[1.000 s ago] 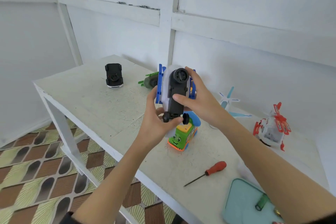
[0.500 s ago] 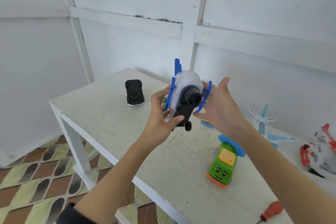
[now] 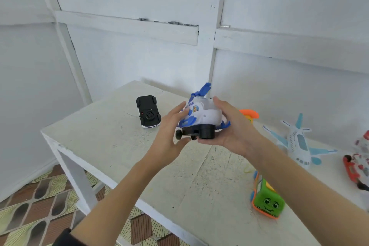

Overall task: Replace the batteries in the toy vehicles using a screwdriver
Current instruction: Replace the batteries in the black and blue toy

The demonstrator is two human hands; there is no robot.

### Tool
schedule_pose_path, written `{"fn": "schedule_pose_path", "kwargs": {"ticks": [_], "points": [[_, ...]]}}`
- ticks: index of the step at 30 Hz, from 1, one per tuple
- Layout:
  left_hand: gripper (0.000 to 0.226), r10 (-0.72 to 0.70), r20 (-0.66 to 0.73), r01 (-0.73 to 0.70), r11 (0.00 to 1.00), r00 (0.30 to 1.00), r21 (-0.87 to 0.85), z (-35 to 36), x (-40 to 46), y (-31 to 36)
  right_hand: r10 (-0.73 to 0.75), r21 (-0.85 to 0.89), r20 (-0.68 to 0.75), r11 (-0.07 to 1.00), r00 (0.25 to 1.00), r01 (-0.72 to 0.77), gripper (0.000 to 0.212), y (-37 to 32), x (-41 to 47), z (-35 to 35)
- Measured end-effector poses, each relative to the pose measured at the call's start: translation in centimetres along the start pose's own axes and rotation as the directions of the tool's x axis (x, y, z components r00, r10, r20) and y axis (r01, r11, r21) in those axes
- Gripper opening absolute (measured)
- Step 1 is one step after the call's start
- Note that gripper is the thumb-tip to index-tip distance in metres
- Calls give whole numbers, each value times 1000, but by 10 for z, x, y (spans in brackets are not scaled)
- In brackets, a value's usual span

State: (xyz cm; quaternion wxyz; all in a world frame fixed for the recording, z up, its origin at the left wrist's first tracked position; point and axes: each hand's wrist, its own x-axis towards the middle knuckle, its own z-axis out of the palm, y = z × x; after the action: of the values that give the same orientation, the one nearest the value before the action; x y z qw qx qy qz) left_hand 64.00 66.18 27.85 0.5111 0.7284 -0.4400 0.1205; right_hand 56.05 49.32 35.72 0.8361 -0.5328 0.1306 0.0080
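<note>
**White-and-blue toy held above the table**

I see the white-and-blue toy vehicle (image 3: 201, 115) held in the air over the white table (image 3: 123, 146), its black wheeled underside facing down. My right hand (image 3: 229, 132) cups it from below and behind, fingers curled round its body. My left hand (image 3: 171, 132) is at its other side, fingers spread and fairly straight, the fingertips touching the blue parts. A black toy car (image 3: 148, 111) lies upside down on the table beyond. To the right stand a green toy bus (image 3: 266, 199), a pale blue toy plane (image 3: 299, 144) and a red-and-white toy (image 3: 357, 164) at the edge of view.
</note>
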Motion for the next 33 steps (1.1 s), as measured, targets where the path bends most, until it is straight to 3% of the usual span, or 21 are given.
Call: {"fn": "schedule_pose_path", "kwargs": {"ticks": [2, 4, 7, 10, 13, 17, 19, 23, 33], "points": [[68, -175, 87, 187, 969, 981, -163, -4, -4, 4, -74, -23, -47, 997, 996, 73, 47, 8, 6, -1], [62, -312, 158, 350, 841, 937, -413, -4, -3, 12, -162, -48, -45, 986, 986, 159, 51, 13, 8, 0], [39, -391, 150, 400, 701, 908, -591, 0, 6, 18, -262, -103, -2, 960, 965, 261, 41, 21, 10, -1], [55, -387, 122, 381, 719, 914, -581, 6, 11, 20, -316, -219, 40, 923, 948, 317, 40, 30, 10, -5], [59, -370, 126, 374, 742, 920, -556, 9, 8, 11, -319, -300, 77, 896, 945, 327, 57, 40, 11, -11], [73, -358, 252, 437, 712, 899, -550, 3, 0, -8, -282, -484, 162, 813, 946, 325, 80, 58, 14, -22], [81, -350, 333, 481, 691, 876, -540, 2, -4, -17, -259, -565, 149, 769, 954, 298, 78, 69, 11, -26], [83, -371, 459, 578, 653, 807, -489, 10, -9, -36, -249, -579, 75, 777, 966, 245, 64, 87, 6, -33], [90, -356, 625, 692, 565, 695, -449, 21, -11, -78, -298, -609, -34, 763, 954, 217, 72, 119, 29, -40]]}}
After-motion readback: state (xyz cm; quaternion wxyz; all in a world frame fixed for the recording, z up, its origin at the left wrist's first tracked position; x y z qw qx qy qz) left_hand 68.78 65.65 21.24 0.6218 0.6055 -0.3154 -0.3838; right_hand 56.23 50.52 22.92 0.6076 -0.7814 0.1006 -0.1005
